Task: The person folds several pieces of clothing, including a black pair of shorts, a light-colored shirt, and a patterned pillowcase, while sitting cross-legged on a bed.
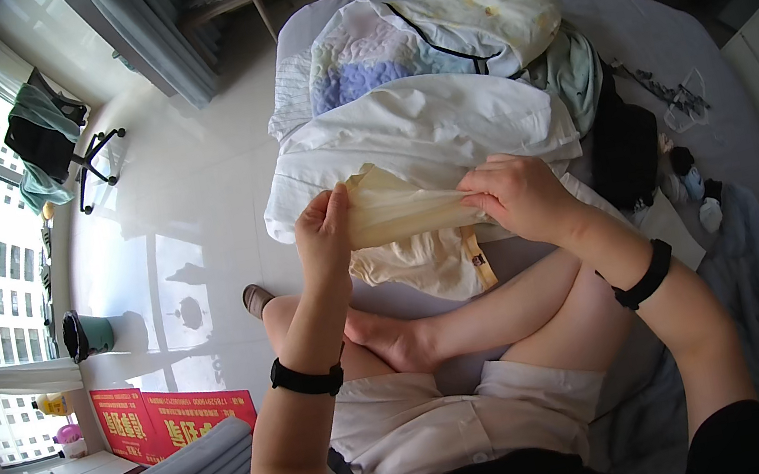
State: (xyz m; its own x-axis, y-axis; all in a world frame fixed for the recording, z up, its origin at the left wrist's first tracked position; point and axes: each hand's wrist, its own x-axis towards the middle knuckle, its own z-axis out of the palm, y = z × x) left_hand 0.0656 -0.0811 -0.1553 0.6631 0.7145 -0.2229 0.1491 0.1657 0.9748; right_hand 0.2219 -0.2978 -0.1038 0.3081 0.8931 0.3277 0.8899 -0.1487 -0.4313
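Note:
A thin pale yellow cloth garment (405, 211) is stretched between my two hands, above my crossed legs. My left hand (326, 227) pinches its left end between thumb and fingers. At the other end, my right hand (513, 194) grips a gathered part of the fabric. Just below it lies a cream garment (415, 269) with a yellowish band and a small dark patch; whether the two are joined cannot be told. Behind my hands is a large white cloth (420, 119), heaped on the bed.
Quilted bedding (363, 57) and a green cloth (572, 77) lie farther back on the bed. To the right are black fabric (626, 144), small rolled socks (688, 175) and tangled hangers (686, 99). A bin (92, 333) and a wheeled chair (49, 135) stand on the floor to the left.

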